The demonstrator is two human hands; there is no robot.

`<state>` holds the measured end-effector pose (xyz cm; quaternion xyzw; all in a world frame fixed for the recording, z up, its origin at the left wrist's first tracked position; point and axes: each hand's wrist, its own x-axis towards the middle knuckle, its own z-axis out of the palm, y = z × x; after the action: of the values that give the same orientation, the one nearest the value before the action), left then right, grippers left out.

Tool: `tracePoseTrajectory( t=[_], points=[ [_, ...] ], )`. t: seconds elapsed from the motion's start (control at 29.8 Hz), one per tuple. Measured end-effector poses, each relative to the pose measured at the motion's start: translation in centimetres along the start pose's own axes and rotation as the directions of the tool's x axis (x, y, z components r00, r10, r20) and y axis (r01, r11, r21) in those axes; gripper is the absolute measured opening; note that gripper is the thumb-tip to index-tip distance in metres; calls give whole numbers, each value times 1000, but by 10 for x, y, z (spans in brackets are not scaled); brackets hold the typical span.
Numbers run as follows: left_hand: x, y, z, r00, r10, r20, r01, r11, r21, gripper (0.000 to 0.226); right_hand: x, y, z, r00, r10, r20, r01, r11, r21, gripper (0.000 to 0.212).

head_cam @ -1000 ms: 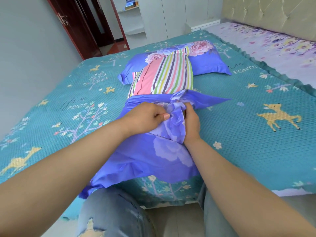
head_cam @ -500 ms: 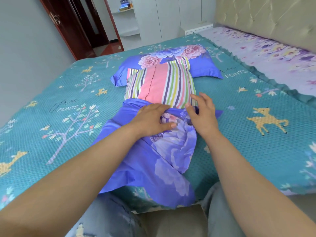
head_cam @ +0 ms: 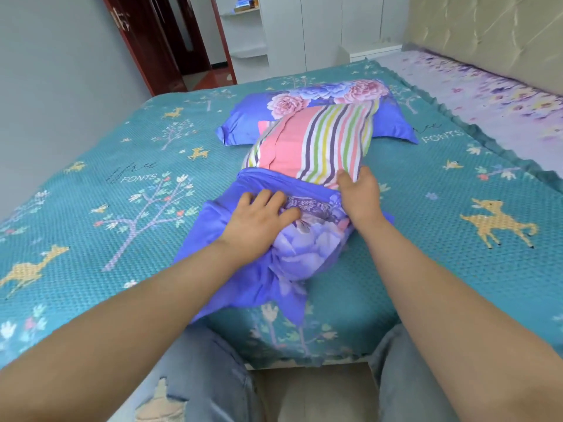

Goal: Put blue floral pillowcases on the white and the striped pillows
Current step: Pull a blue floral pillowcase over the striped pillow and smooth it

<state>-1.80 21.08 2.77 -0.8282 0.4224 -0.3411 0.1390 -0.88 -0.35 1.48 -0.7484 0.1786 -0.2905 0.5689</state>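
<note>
Left hand: lies on the bunched blue floral pillowcase, fingers spread and bent into the gathered cloth near its mouth; whether they pinch a fold or only press it down cannot be told from here.

Pillowcase: thin, limp and light, probably a little slick; it rucks into folds and gives no resistance of its own. It sheathes only the near end of the striped pillow, with the loose remainder trailing over the bed edge. The hem at the opening, taken at both sides, looks the best place to grip.

Striped pillow: soft, bulky, compressible, lying lengthwise on the teal bedspread, its far end resting on the already cased pillow. It will likely buckle rather than slide, so squeezing its corners should help.

Right hand: at the pillowcase mouth on the right side, fingers curled at the case's edge where it meets the striped fabric, apparently gripping there.
</note>
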Motion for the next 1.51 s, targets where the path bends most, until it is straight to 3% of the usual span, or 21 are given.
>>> tracePoseTrajectory(
  t=[0.1,0.2,0.23,0.27,0.3,0.34,0.4,0.47,0.54,0.57,0.67,0.84,0.9,0.97,1.07,1.11,1.17,1.27,1.34,1.41,1.51],
  points=[
    [10,-41,0,981,117,-155,-101,989,103,14,-22,-12,-2,969,-187,-160,194,981,29,27],
    [12,-82,9,983,46,-178,-5,974,228,15,-52,-8,7,958,-138,-253,140,990,-12,28],
    [13,-90,8,997,-24,-80,43,967,251,21,-65,-6,9,978,-105,-180,93,993,-77,27],
    [15,-93,6,988,-102,114,73,969,238,30,-77,-1,11,996,-86,-23,79,973,-218,23],
    [16,-94,5,917,-180,355,119,975,186,36,-90,2,15,975,-56,216,144,898,-415,15],
    [17,-90,5,813,-236,532,201,972,123,37,-103,3,20,893,-1,449,278,786,-552,10],
    [18,-76,9,668,-320,672,487,870,-71,31,-123,-5,24,790,-9,613,488,615,-620,18],
    [9,-55,21,620,-386,683,700,664,-261,41,-120,-26,26,814,-341,470,576,574,-582,23],
    [0,-36,36,593,-451,667,774,547,-319,54,-86,-32,29,762,-568,311,630,542,-556,20],
    [-2,-28,43,590,-503,632,791,517,-327,56,-64,-32,26,763,-547,344,633,524,-570,25],
    [3,-17,51,574,-645,505,819,463,-339,62,-16,-16,27,815,-237,528,572,473,-670,48],
    [21,-9,57,609,-680,409,789,575,-218,38,-25,13,34,796,-305,524,604,468,-645,53],
    [22,-6,63,591,-692,415,804,545,-237,28,-33,24,38,772,-313,553,628,505,-592,56],
    [20,-6,66,518,-743,424,850,393,-350,24,-36,30,40,756,-284,590,635,540,-553,61],
    [22,-5,59,363,-790,493,830,35,-556,24,-35,39,47,697,-269,665,695,485,-531,71],
    [26,-1,53,366,-769,523,805,-21,-593,27,-35,41,50,686,-266,677,705,471,-530,73],
    [36,16,44,439,-677,591,788,-26,-615,29,-32,47,56,674,-286,682,714,488,-501,76],
    [37,39,35,479,-578,661,774,-77,-629,29,-23,51,61,700,-175,693,623,624,-472,68],
    [28,42,37,460,-559,690,772,-132,-622,31,-13,52,60,724,-110,681,434,840,-327,53],
    [17,44,41,456,-545,704,784,-129,-607,36,-8,47,55,749,-36,662,158,980,-125,41],
    [10,54,44,506,-502,702,788,-62,-613,34,-12,34,47,782,61,620,-111,993,43,47]
  ],
)
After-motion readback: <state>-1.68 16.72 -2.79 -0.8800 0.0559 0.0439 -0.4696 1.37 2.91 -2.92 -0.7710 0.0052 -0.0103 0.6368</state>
